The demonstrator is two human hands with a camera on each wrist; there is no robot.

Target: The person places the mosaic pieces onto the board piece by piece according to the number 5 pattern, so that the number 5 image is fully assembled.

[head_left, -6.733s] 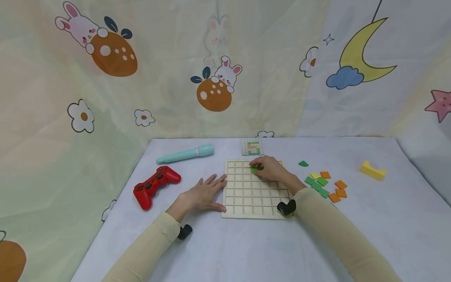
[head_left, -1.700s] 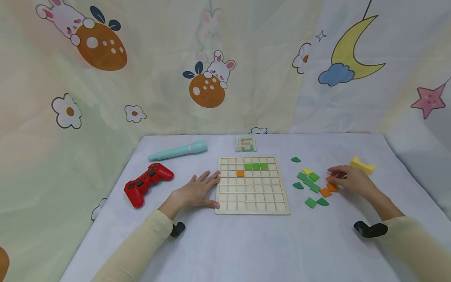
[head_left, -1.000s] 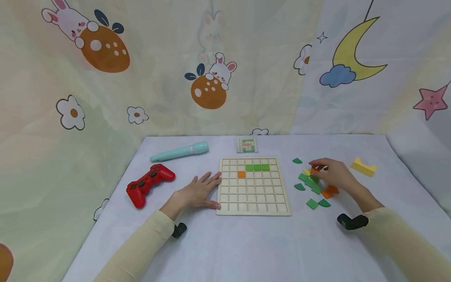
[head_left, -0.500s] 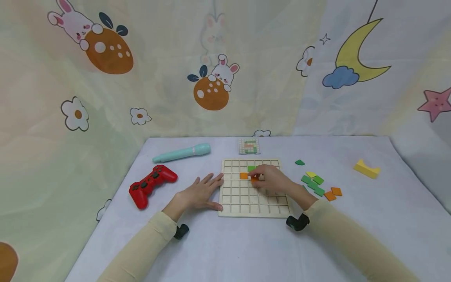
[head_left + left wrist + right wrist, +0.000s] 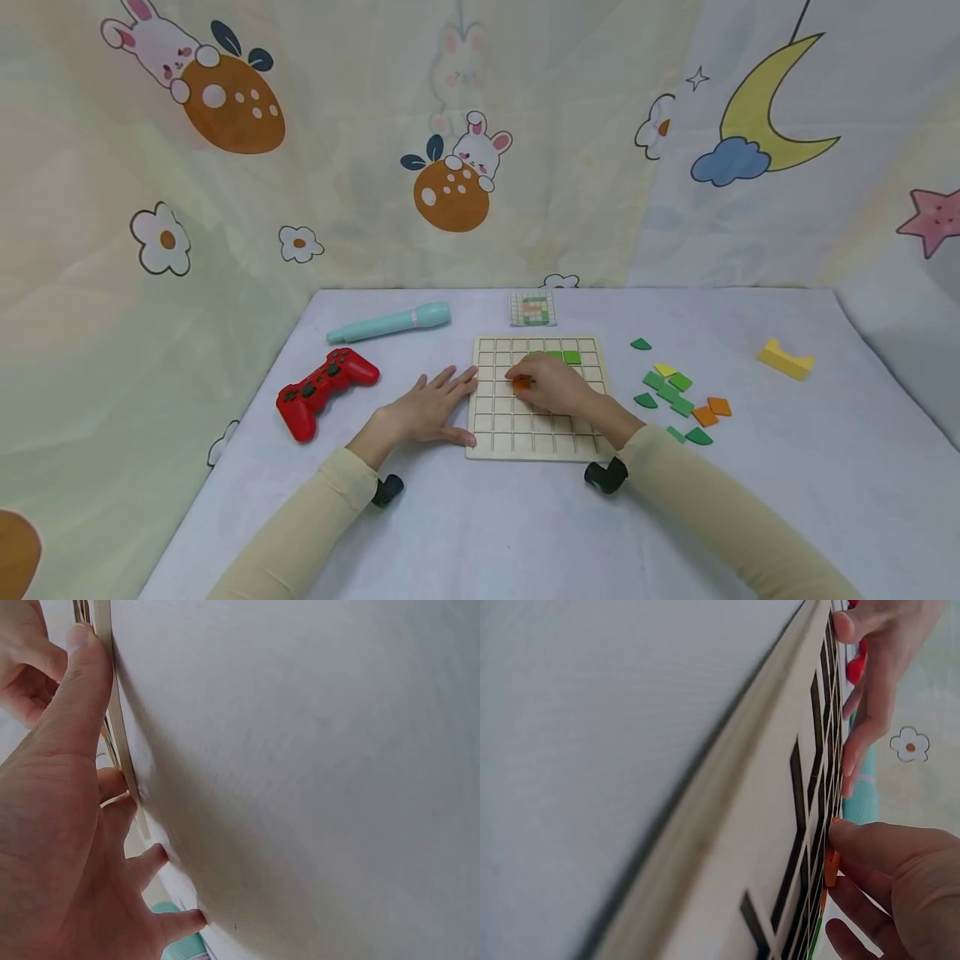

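My right hand (image 5: 551,385) pinches a small orange square tile (image 5: 521,383) between thumb and fingertips, low over the wooden grid board (image 5: 540,446). In the right wrist view, the orange tile (image 5: 831,864) is at the board's grooved surface, thumb on one side. Green square tiles (image 5: 572,357) lie in a row near the board's far side, partly covered by the hand. Spread fingers of my left hand (image 5: 426,410) rest at the board's left edge; in the left wrist view its thumb (image 5: 82,682) touches that edge. The other orange tile on the board is hidden in the head view.
Right of the board lie several loose green tiles (image 5: 666,392), orange tiles (image 5: 705,416) and a yellow tile (image 5: 664,369). A yellow notched block (image 5: 786,360) stands farther right. Behind is a small pattern card (image 5: 533,310). Leftward lie a red game controller (image 5: 326,392) and a teal microphone-shaped stick (image 5: 390,322).
My right hand has taken an orange tile from the loose pieces, carried it left to the board, then shifted slightly further left. Earlier, green tiles joined the board. The left hand has stayed put.
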